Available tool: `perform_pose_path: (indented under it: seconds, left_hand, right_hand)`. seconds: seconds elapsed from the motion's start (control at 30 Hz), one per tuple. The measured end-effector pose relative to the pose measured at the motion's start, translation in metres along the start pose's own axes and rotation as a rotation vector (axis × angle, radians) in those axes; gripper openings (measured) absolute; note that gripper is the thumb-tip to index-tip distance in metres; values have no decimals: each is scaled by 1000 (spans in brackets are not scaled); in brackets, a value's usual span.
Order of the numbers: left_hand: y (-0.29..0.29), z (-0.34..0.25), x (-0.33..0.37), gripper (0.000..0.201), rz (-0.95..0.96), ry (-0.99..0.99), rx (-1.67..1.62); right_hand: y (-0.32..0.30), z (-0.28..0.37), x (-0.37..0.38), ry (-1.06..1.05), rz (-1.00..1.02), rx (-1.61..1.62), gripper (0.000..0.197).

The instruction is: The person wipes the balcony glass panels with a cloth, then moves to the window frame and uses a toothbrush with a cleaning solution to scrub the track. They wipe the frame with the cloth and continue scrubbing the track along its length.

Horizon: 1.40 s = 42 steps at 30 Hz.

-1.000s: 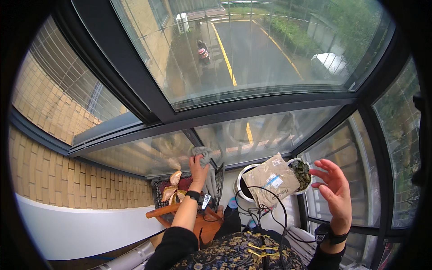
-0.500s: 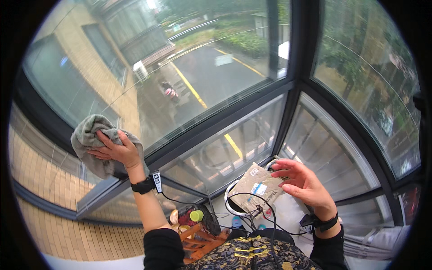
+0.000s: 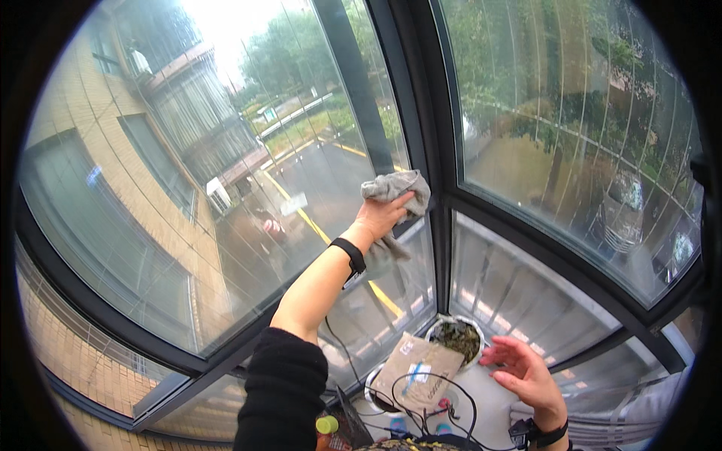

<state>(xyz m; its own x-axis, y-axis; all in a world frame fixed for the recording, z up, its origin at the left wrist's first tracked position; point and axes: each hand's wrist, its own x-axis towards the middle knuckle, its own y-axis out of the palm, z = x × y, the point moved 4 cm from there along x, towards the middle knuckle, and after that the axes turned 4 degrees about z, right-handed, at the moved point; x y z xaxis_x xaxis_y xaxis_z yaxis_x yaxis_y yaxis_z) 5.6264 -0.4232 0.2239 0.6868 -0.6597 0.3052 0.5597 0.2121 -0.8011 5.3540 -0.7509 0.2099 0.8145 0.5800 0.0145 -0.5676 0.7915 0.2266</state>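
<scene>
A crumpled grey cloth [image 3: 402, 188] is bunched in my left hand [image 3: 380, 218], which presses it to the window near the dark corner post [image 3: 423, 150]. Part of the cloth hangs below the hand, over the black window rail. My left arm stretches up and across to reach there. My right hand [image 3: 526, 372] hovers low on the right with its fingers apart and nothing in them. It is nearest to a round pot [image 3: 470, 353] of dry leaves or soil and a flat cardboard box [image 3: 416, 368].
Black window frames [image 3: 526, 225] and large panes surround me on the left, front and right. Loose black cables [image 3: 472, 398] run between my wrists, over the box. A yellow-green lid [image 3: 327, 425] shows at the lower left. Pale fabric [image 3: 639, 406] hangs at the right.
My left hand has carried the cloth rightward along the window, from the left end to the corner post. The view has tilted up and turned right. My right hand stays low, fingers apart.
</scene>
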Motion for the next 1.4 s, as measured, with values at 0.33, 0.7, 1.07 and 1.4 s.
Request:
perform_pose_path:
  seconds: [0.33, 0.7, 1.07, 1.4]
  left_hand:
    - [-308, 204, -9, 40, -472, -156, 648]
    - [-488, 241, -226, 43, -651, -751, 1251]
    - [-183, 105, -44, 46, -357, -838, 765]
    - [82, -39, 79, 27, -38, -224, 10]
  right_hand:
    - [6, 12, 28, -26, 211, 20, 53]
    - [3, 9, 29, -2, 330, 95, 53]
    - [-10, -8, -14, 43, 187, 95, 51]
    - [-27, -20, -80, 124, -142, 54, 52]
